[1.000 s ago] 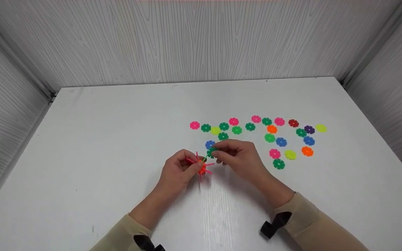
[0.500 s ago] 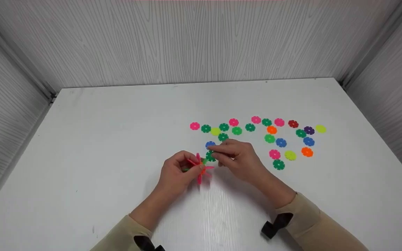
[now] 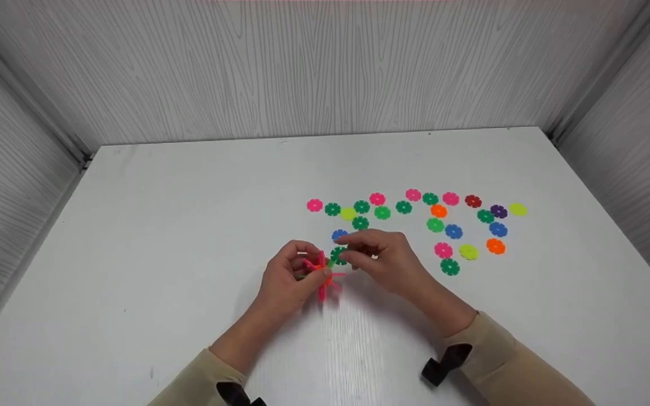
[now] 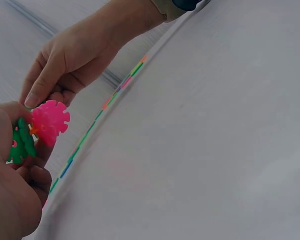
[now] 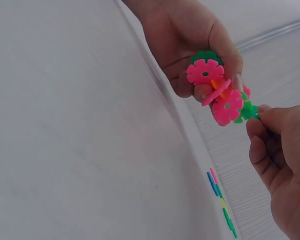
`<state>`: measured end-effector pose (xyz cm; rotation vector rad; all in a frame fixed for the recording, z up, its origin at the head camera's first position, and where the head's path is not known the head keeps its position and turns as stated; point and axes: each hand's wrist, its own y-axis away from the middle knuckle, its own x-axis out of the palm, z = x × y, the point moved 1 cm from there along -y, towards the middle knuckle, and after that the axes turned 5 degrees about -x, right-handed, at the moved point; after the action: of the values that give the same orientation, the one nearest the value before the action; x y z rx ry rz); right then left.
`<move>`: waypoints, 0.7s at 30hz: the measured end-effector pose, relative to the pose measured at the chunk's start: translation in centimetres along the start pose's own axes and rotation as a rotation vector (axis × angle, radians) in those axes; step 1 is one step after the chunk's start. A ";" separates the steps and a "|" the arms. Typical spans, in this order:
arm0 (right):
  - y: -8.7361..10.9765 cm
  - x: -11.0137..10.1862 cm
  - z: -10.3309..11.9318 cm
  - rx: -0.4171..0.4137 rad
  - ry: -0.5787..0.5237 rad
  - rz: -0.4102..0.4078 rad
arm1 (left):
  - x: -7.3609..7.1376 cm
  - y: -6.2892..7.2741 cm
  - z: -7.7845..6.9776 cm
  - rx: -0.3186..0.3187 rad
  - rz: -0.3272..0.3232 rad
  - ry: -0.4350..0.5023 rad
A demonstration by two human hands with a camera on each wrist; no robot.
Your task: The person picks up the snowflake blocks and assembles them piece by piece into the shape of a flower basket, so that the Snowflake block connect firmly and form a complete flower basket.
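My left hand holds a cluster of slotted plastic discs between thumb and fingers, a little above the table. Pink discs stick out around its orange centre, and green ones show too in both wrist views. The left thumb hides part of the middle. At the far right side of the cluster, my right hand pinches a dark green snowflake disc by its edge with thumb and index finger. In the right wrist view that green disc meets a lighter green one on the cluster.
Loose slotted discs in pink, green, yellow, blue, orange, red and purple lie flat beyond and right of the hands, such as a blue disc and an orange disc. Wood-grain panels wall the white table behind and at the sides.
The cluster has turned slightly in the left hand, showing its pink discs at a different angle. The dark green disc has come slightly nearer the body. Both hands stay in nearly the same place.
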<state>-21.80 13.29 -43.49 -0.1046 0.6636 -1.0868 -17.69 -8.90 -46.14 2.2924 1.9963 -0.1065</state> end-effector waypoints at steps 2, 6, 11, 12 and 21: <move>-0.1 -0.1 0.0 0.028 -0.004 -0.015 | -0.1 0.0 0.0 -0.003 0.029 0.004; -0.1 -0.1 -0.3 0.054 -0.012 -0.020 | -0.1 -0.1 0.2 -0.001 0.076 -0.024; -0.3 -0.5 -1.4 0.134 -0.007 -0.072 | 0.0 -0.2 0.3 0.000 0.054 -0.047; -0.4 -0.6 -1.7 0.170 0.004 -0.088 | 0.0 -0.3 0.3 -0.005 0.044 -0.042; -1.6 0.1 -3.8 0.400 0.129 0.018 | -0.3 -0.3 0.6 -0.033 -0.013 0.039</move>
<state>-25.10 13.34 -45.90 0.3179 0.5490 -1.1967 -18.02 -9.17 -46.68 2.2786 2.0163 -0.0304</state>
